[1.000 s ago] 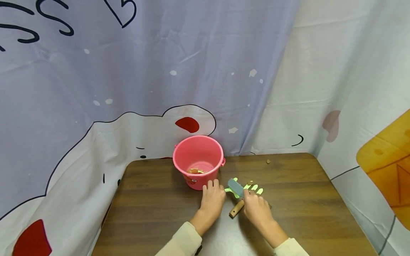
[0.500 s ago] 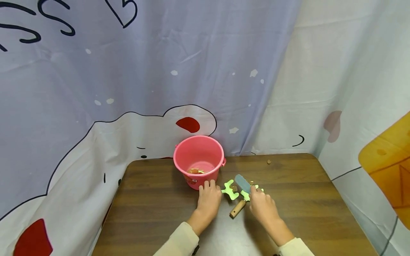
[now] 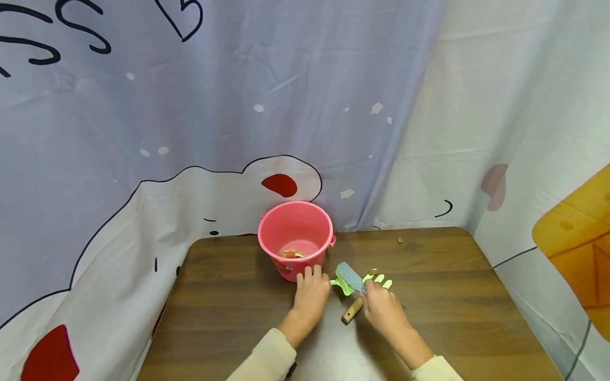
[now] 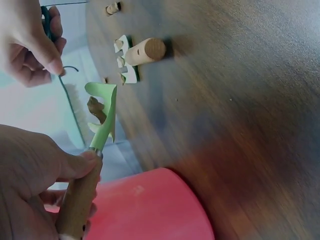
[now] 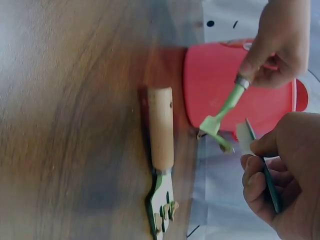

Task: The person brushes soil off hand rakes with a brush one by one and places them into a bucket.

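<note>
Hands (image 3: 312,296) (image 3: 385,312) gripping, green pronged rake (image 4: 103,132), pale bristled brush (image 3: 350,277)

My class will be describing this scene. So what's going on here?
A person's left hand grips a green-headed tool, with a brown piece at its head. The right hand holds a brush close to that head. A second green-headed tool lies on the wooden table, brown bits on its prongs. A pink bucket stands beyond the left hand, small things inside.

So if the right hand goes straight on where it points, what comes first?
The brush in the right hand would probably meet the green-headed tool in the left hand first; their gap in depth is unclear.
</note>
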`<state>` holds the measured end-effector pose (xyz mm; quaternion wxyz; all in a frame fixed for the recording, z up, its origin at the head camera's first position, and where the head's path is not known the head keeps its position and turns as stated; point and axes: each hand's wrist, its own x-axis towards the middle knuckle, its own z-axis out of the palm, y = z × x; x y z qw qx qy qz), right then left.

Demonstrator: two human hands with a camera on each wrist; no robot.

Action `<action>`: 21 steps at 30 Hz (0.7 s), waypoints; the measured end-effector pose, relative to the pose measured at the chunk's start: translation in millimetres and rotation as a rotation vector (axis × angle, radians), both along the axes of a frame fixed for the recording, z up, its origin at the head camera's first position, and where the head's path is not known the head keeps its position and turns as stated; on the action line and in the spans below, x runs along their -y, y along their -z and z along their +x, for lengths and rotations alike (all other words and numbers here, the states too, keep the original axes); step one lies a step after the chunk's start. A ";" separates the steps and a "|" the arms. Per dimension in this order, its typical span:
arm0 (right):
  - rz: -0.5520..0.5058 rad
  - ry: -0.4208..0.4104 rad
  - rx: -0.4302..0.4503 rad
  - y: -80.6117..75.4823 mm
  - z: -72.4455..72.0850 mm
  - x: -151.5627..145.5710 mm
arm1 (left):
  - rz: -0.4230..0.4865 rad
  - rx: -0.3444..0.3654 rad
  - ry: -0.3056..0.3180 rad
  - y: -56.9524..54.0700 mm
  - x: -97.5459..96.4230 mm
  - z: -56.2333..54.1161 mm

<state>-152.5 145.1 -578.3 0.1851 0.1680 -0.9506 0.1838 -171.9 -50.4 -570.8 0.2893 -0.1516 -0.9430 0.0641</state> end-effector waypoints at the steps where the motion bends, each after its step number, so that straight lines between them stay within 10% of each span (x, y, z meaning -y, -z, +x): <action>1: 0.011 -0.003 0.009 -0.4 0.8 2.1 | -0.003 0.004 -0.003 0.3 -1.2 0.0; 21: 0.130 0.035 0.097 -12.3 4.5 -1.2 | -0.006 0.000 -0.004 4.0 -3.8 -0.8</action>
